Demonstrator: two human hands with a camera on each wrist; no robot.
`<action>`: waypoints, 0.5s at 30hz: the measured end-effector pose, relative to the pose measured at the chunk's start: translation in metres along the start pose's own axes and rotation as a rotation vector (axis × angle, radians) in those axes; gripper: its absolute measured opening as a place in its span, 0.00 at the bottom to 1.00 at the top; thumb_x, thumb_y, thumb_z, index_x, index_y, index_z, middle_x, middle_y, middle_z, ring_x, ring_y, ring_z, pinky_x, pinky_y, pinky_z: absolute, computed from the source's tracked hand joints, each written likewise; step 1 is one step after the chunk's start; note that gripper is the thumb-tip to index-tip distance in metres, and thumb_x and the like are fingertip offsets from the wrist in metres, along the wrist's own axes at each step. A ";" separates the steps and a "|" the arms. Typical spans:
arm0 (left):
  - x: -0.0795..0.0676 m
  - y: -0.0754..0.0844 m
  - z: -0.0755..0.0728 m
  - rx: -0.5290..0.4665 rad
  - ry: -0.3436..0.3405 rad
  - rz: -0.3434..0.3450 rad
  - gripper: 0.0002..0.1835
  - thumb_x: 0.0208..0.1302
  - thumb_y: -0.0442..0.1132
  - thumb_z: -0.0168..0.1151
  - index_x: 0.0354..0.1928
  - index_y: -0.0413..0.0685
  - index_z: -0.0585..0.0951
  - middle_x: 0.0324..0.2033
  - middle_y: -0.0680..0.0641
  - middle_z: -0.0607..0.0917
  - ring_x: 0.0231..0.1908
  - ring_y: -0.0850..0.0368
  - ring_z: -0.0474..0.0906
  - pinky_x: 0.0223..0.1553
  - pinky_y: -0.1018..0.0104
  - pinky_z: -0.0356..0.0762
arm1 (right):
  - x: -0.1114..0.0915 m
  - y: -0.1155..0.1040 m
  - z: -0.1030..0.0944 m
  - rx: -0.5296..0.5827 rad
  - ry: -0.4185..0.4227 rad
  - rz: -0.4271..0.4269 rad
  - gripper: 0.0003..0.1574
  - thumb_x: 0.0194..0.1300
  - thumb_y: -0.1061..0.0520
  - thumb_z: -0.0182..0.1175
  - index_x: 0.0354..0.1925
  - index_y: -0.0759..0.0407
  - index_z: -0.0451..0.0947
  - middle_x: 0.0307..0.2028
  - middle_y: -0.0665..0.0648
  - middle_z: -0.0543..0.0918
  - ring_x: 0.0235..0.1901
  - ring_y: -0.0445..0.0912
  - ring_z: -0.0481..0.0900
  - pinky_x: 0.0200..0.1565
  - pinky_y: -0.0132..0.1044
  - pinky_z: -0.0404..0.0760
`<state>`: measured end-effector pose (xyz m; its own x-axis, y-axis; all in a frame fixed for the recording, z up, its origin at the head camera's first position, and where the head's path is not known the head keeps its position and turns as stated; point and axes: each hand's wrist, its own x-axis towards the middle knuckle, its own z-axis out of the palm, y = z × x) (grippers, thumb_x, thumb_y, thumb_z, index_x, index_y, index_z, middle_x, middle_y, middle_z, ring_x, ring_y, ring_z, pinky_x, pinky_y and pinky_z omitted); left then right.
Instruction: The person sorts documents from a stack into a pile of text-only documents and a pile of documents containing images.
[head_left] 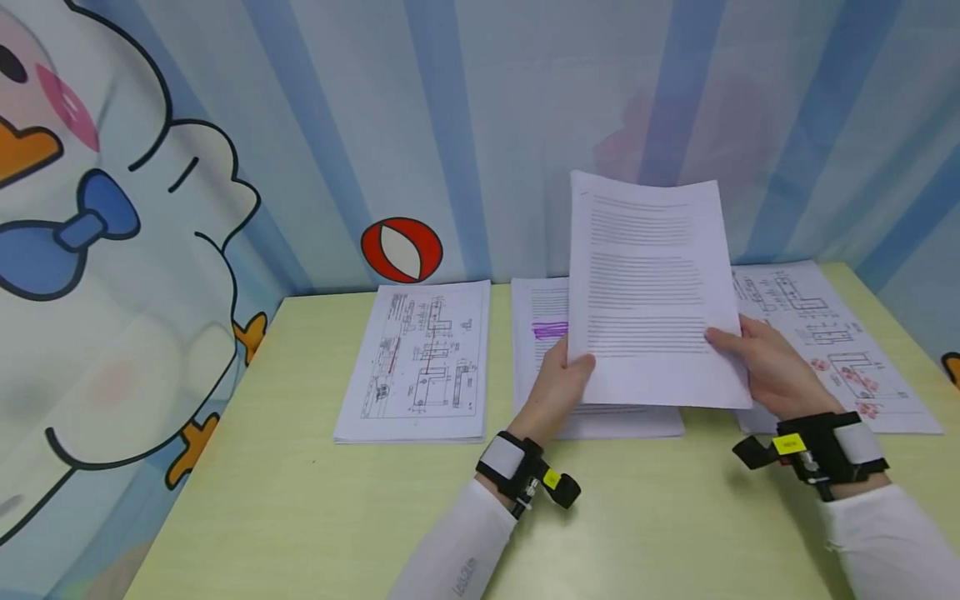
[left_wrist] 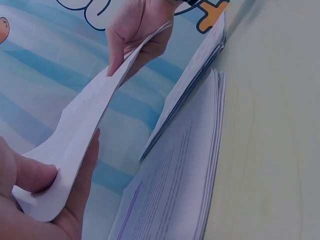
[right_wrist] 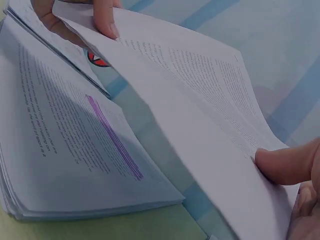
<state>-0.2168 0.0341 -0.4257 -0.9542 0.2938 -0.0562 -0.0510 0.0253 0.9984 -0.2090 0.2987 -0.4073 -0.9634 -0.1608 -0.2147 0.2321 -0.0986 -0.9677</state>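
Note:
Both hands hold up a thin stack of printed paper (head_left: 648, 283) covered in lines of text, raised off the table and tilted toward the head camera. At its lower left edge my left hand (head_left: 558, 383) pinches it, thumb on the front and fingers behind. My right hand (head_left: 780, 367) grips the right edge the same way, with the thumb (right_wrist: 285, 162) flat on the printed face. Beneath it lies a thicker text stack (right_wrist: 75, 150) with a purple highlighted band (right_wrist: 115, 137); the raised sheets hide part of this stack in the head view.
To the left on the pale yellow table (head_left: 300, 517) lies a stack of technical drawings (head_left: 420, 358). At the right is another pile of drawings (head_left: 847, 333) with reddish marks, partly behind the right hand. A striped blue curtain (head_left: 510, 125) with cartoon figures hangs behind the table.

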 end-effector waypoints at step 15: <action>-0.018 0.004 -0.076 0.340 -0.105 -0.085 0.19 0.64 0.42 0.56 0.58 0.57 0.74 0.45 0.52 0.83 0.41 0.57 0.79 0.40 0.62 0.76 | 0.017 0.021 0.048 -0.572 0.158 -0.037 0.46 0.61 0.40 0.57 0.65 0.69 0.60 0.53 0.72 0.76 0.35 0.43 0.80 0.33 0.32 0.79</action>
<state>-0.2220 -0.0435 -0.4201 -0.9142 0.3734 -0.1574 -0.0112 0.3649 0.9310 -0.2143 0.2469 -0.4248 -0.9880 -0.0149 -0.1536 0.1305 0.4507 -0.8831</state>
